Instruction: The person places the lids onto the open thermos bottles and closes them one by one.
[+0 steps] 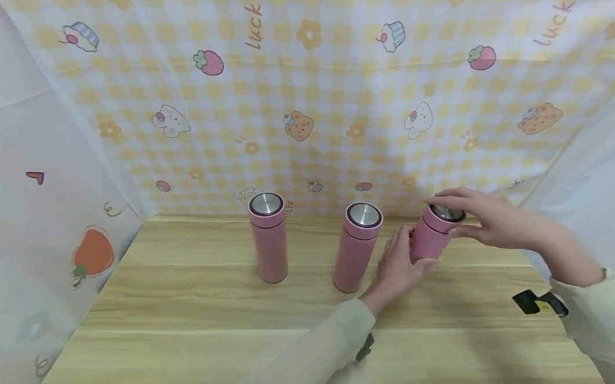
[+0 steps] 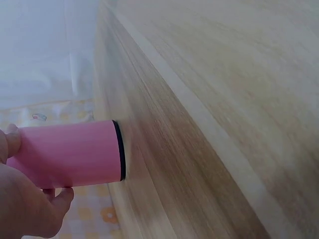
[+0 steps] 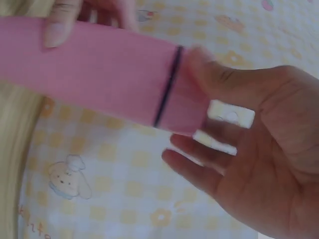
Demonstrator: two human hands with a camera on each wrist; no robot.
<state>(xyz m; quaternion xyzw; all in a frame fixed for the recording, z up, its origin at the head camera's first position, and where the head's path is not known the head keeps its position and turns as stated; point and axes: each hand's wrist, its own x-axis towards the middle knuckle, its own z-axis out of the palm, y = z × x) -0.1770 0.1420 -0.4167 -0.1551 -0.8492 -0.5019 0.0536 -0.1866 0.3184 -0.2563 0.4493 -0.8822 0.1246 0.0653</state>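
A pink thermos (image 1: pixel 426 242) with a steel-topped lid (image 3: pixel 185 102) leans slightly at the right of the table. My left hand (image 1: pixel 399 267) grips its body, thumb on the near side and fingers round the far side. At the top, my right hand (image 1: pixel 502 222) pinches the lid, the thumb on its near edge and the fingers across its far edge. In the left wrist view the flask's black-edged base (image 2: pixel 120 150) is right at the tabletop. A thin dark line runs between body and lid in the right wrist view.
Two more pink thermoses stand upright to the left, one in the middle (image 1: pixel 354 256) and one farther left (image 1: pixel 270 246). Behind the wooden table (image 1: pixel 188 314) hangs a yellow checked cloth (image 1: pixel 261 113). White cloth (image 1: pixel 33 229) closes off the left side.
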